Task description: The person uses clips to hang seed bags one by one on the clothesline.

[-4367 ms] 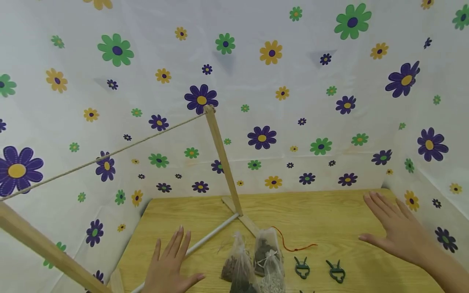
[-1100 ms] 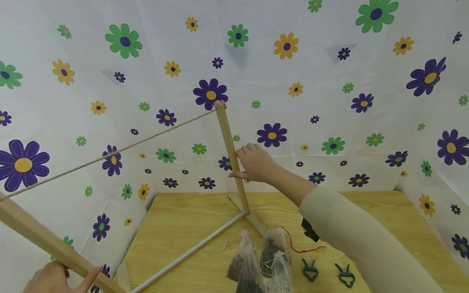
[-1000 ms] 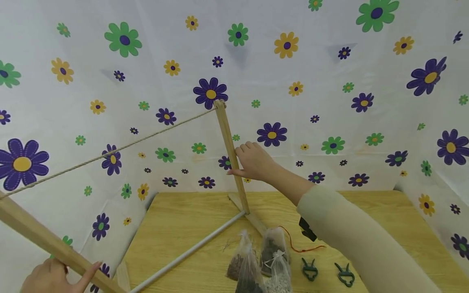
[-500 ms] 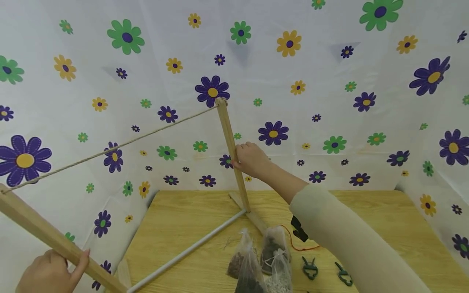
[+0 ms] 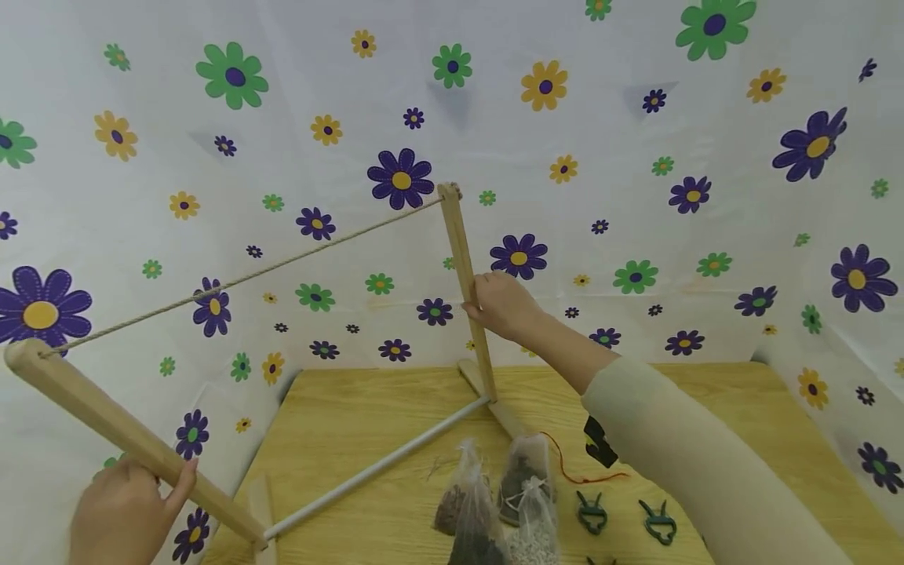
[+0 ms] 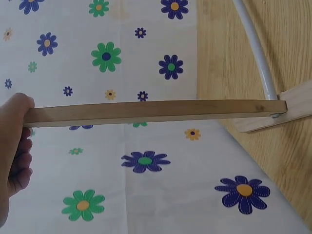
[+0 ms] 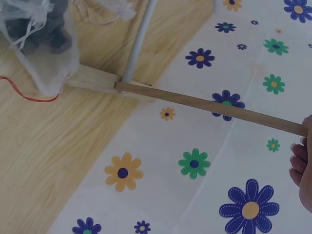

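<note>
A wooden stand has two posts joined by a twine rope (image 5: pixel 311 253) at the top and a pale grey rod (image 5: pixel 381 464) at the bottom. My left hand (image 5: pixel 130 510) grips the left post (image 5: pixel 92 404) below its middle in the head view. The right hand (image 5: pixel 504 304) holds the right post (image 5: pixel 461 243) around its middle, thumb on the near side. Each post meets a flat wooden foot (image 5: pixel 512 421) on the table. In the left wrist view the left hand (image 6: pixel 14 141) is at the post's end, fingers curled. At the right wrist view's edge, the right hand (image 7: pixel 302 165) is partly cut off.
Several sheer drawstring bags (image 5: pixel 523 479) with dark and pale contents stand by the right foot on the wood-grain table (image 5: pixel 339 408). A red cord (image 5: pixel 586 479) and green clips (image 5: pixel 658 522) lie to their right. Flower-printed white cloth (image 5: pixel 607 173) surrounds the table.
Both hands, earlier spread over the table, have gone to the posts and taken hold. In the last half second the stand has shifted to the right in the head view.
</note>
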Available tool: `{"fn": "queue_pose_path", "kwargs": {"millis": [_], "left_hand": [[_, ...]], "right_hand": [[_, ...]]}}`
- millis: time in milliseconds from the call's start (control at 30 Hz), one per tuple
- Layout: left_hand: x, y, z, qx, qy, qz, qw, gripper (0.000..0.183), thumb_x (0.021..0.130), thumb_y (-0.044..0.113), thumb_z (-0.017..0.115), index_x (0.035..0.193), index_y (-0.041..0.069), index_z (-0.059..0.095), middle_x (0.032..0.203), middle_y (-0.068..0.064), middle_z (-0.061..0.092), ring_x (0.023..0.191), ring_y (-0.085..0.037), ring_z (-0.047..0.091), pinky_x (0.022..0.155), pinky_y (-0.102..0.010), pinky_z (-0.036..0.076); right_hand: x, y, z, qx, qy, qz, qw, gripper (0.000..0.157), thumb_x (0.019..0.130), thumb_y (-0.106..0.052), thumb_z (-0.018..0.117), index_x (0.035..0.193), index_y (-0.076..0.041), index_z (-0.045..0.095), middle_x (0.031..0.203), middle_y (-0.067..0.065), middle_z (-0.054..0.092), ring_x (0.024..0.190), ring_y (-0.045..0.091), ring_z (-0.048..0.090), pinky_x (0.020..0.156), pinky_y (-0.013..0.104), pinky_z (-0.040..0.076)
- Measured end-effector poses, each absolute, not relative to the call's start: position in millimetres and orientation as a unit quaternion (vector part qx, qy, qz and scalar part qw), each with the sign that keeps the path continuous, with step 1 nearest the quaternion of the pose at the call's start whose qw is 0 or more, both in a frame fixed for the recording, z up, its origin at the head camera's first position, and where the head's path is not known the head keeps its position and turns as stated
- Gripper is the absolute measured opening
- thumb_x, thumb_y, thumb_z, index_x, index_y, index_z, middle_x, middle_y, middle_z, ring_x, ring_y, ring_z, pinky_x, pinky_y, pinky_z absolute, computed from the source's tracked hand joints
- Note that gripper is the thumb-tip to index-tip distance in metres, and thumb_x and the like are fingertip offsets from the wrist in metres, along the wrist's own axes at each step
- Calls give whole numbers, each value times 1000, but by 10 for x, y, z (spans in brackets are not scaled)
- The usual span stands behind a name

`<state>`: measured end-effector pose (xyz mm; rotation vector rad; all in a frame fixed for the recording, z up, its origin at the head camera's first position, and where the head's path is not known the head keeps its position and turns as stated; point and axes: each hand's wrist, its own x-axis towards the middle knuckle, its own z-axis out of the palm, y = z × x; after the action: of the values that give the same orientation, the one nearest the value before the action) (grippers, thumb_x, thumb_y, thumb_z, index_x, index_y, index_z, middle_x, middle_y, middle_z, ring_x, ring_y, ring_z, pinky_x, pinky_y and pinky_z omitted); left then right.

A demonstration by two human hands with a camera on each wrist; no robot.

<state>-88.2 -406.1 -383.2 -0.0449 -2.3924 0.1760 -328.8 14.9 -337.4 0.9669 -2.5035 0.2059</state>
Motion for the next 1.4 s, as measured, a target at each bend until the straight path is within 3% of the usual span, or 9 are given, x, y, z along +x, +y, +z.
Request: {"fn": "queue_pose_path", "kwargs": {"millis": [133,367,633,833,1400], "left_hand": [[-984,-3963,-3800,-44,-920,77,382,91,91,69,9,56,-9,42,48,-7,30,42,-21,29,40,-34,28],[-1240,-3776,-3702,-72,-917,69,385,90,93,67,11,62,-10,47,50,-12,41,44,-24,39,40,-41,39],[-1529,-3612,-3656,-145,-886,60,437,79,99,56,20,62,-9,46,52,-15,44,44,-29,41,39,-42,37],[-1754,-3504,-3664,-176,-873,40,453,74,100,53,25,68,-9,49,56,-17,47,46,-31,42,41,-42,38],[-2306,-3148,-3576,-208,-887,22,412,76,100,53,19,68,-10,50,61,-19,48,53,-31,45,47,-42,45]], "right_hand": [[-3274,315,-3376,345,-902,68,252,27,89,-26,66,87,1,60,78,10,64,78,26,61,77,34,50],[-3237,637,-3356,325,-901,90,273,26,86,-22,69,84,2,60,75,12,62,73,27,60,71,37,50],[-3149,972,-3349,302,-908,105,271,23,86,-19,69,84,2,59,73,12,60,67,26,54,63,35,47],[-3078,1194,-3346,290,-899,106,310,23,84,-17,69,80,2,59,69,12,60,63,25,52,57,33,46],[-3029,1724,-3347,253,-899,119,336,22,82,-12,70,79,5,57,69,15,59,68,32,56,61,40,50]]}}
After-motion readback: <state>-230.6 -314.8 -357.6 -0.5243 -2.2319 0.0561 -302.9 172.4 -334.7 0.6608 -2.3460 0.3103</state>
